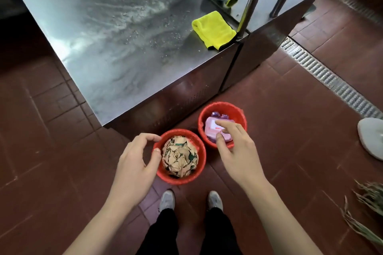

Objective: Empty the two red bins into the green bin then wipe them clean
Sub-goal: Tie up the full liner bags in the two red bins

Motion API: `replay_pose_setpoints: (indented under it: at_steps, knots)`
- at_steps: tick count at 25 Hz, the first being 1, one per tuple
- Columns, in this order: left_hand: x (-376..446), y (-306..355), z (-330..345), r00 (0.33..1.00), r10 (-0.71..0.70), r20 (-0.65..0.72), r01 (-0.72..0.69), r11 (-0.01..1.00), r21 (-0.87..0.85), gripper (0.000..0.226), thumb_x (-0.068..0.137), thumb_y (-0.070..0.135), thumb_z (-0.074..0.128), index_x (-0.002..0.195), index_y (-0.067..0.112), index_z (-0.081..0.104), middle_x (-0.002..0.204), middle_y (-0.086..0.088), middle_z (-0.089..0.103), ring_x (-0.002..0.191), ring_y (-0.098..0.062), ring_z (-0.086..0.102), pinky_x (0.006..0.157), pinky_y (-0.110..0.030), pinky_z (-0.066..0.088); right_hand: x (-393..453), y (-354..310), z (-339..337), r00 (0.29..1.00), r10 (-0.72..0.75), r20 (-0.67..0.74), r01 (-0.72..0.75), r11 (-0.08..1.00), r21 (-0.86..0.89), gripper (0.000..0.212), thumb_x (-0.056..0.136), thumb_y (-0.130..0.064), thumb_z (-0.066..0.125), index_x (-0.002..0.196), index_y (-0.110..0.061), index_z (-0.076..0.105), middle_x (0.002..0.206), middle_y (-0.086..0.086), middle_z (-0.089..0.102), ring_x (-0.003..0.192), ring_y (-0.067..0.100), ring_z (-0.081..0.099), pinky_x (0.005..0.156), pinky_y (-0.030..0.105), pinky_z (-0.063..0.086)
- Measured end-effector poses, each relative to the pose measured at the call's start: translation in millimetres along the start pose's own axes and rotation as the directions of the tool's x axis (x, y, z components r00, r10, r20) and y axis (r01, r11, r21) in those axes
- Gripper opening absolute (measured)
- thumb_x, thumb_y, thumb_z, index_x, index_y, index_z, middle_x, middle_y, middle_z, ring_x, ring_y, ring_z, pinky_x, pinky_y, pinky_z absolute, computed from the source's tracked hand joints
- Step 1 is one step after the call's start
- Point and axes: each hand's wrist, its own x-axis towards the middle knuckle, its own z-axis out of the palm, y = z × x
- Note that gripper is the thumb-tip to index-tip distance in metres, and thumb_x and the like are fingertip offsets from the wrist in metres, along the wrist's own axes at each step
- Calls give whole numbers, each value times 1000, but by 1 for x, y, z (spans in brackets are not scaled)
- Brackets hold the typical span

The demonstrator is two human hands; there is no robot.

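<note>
Two red bins on the floor below the bench (116,33): left hand (136,157) cupping the paper-filled bin (182,178) rim, right hand (234,147) loose over the far bin (222,107). Probably light, stiff plastic; best gripped at rims.

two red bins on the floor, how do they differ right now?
Contents: the left red bin holds crumpled brown-and-green paper scraps; the right red bin holds a pink-and-purple plastic item.
Position: the left one sits nearer the person's feet, the right one nearer the steel table.
Shared: both red, round, upright, not yet emptied.
</note>
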Motion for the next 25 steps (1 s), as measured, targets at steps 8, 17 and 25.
replay_pose_setpoints:
  at_steps: [8,17,25]
  knots:
    - [-23,-1,86,961,-220,-169,224,975,3,27,94,12,62,108,35,61,113,27,60,99,-3,57,81,-15,40,43,82,6,967,-131,217,131,991,12,27,98,-25,57,124,-27,63,118,-19,59,111,2,55,93,23,43]
    - [-39,-48,169,921,-325,-212,326,945,-32,26,94,17,61,107,40,59,110,27,64,63,8,46,71,-23,37,45,184,59,916,-151,372,150,988,30,34,96,-25,57,130,-30,60,121,-17,59,115,7,58,96,38,51]
    - [-30,-183,238,926,-338,-171,342,940,-3,22,90,22,56,105,38,59,109,26,63,112,-3,58,90,-31,44,45,292,159,889,-151,433,213,972,-99,36,96,-24,58,131,-31,59,122,-15,59,115,9,56,99,30,45]
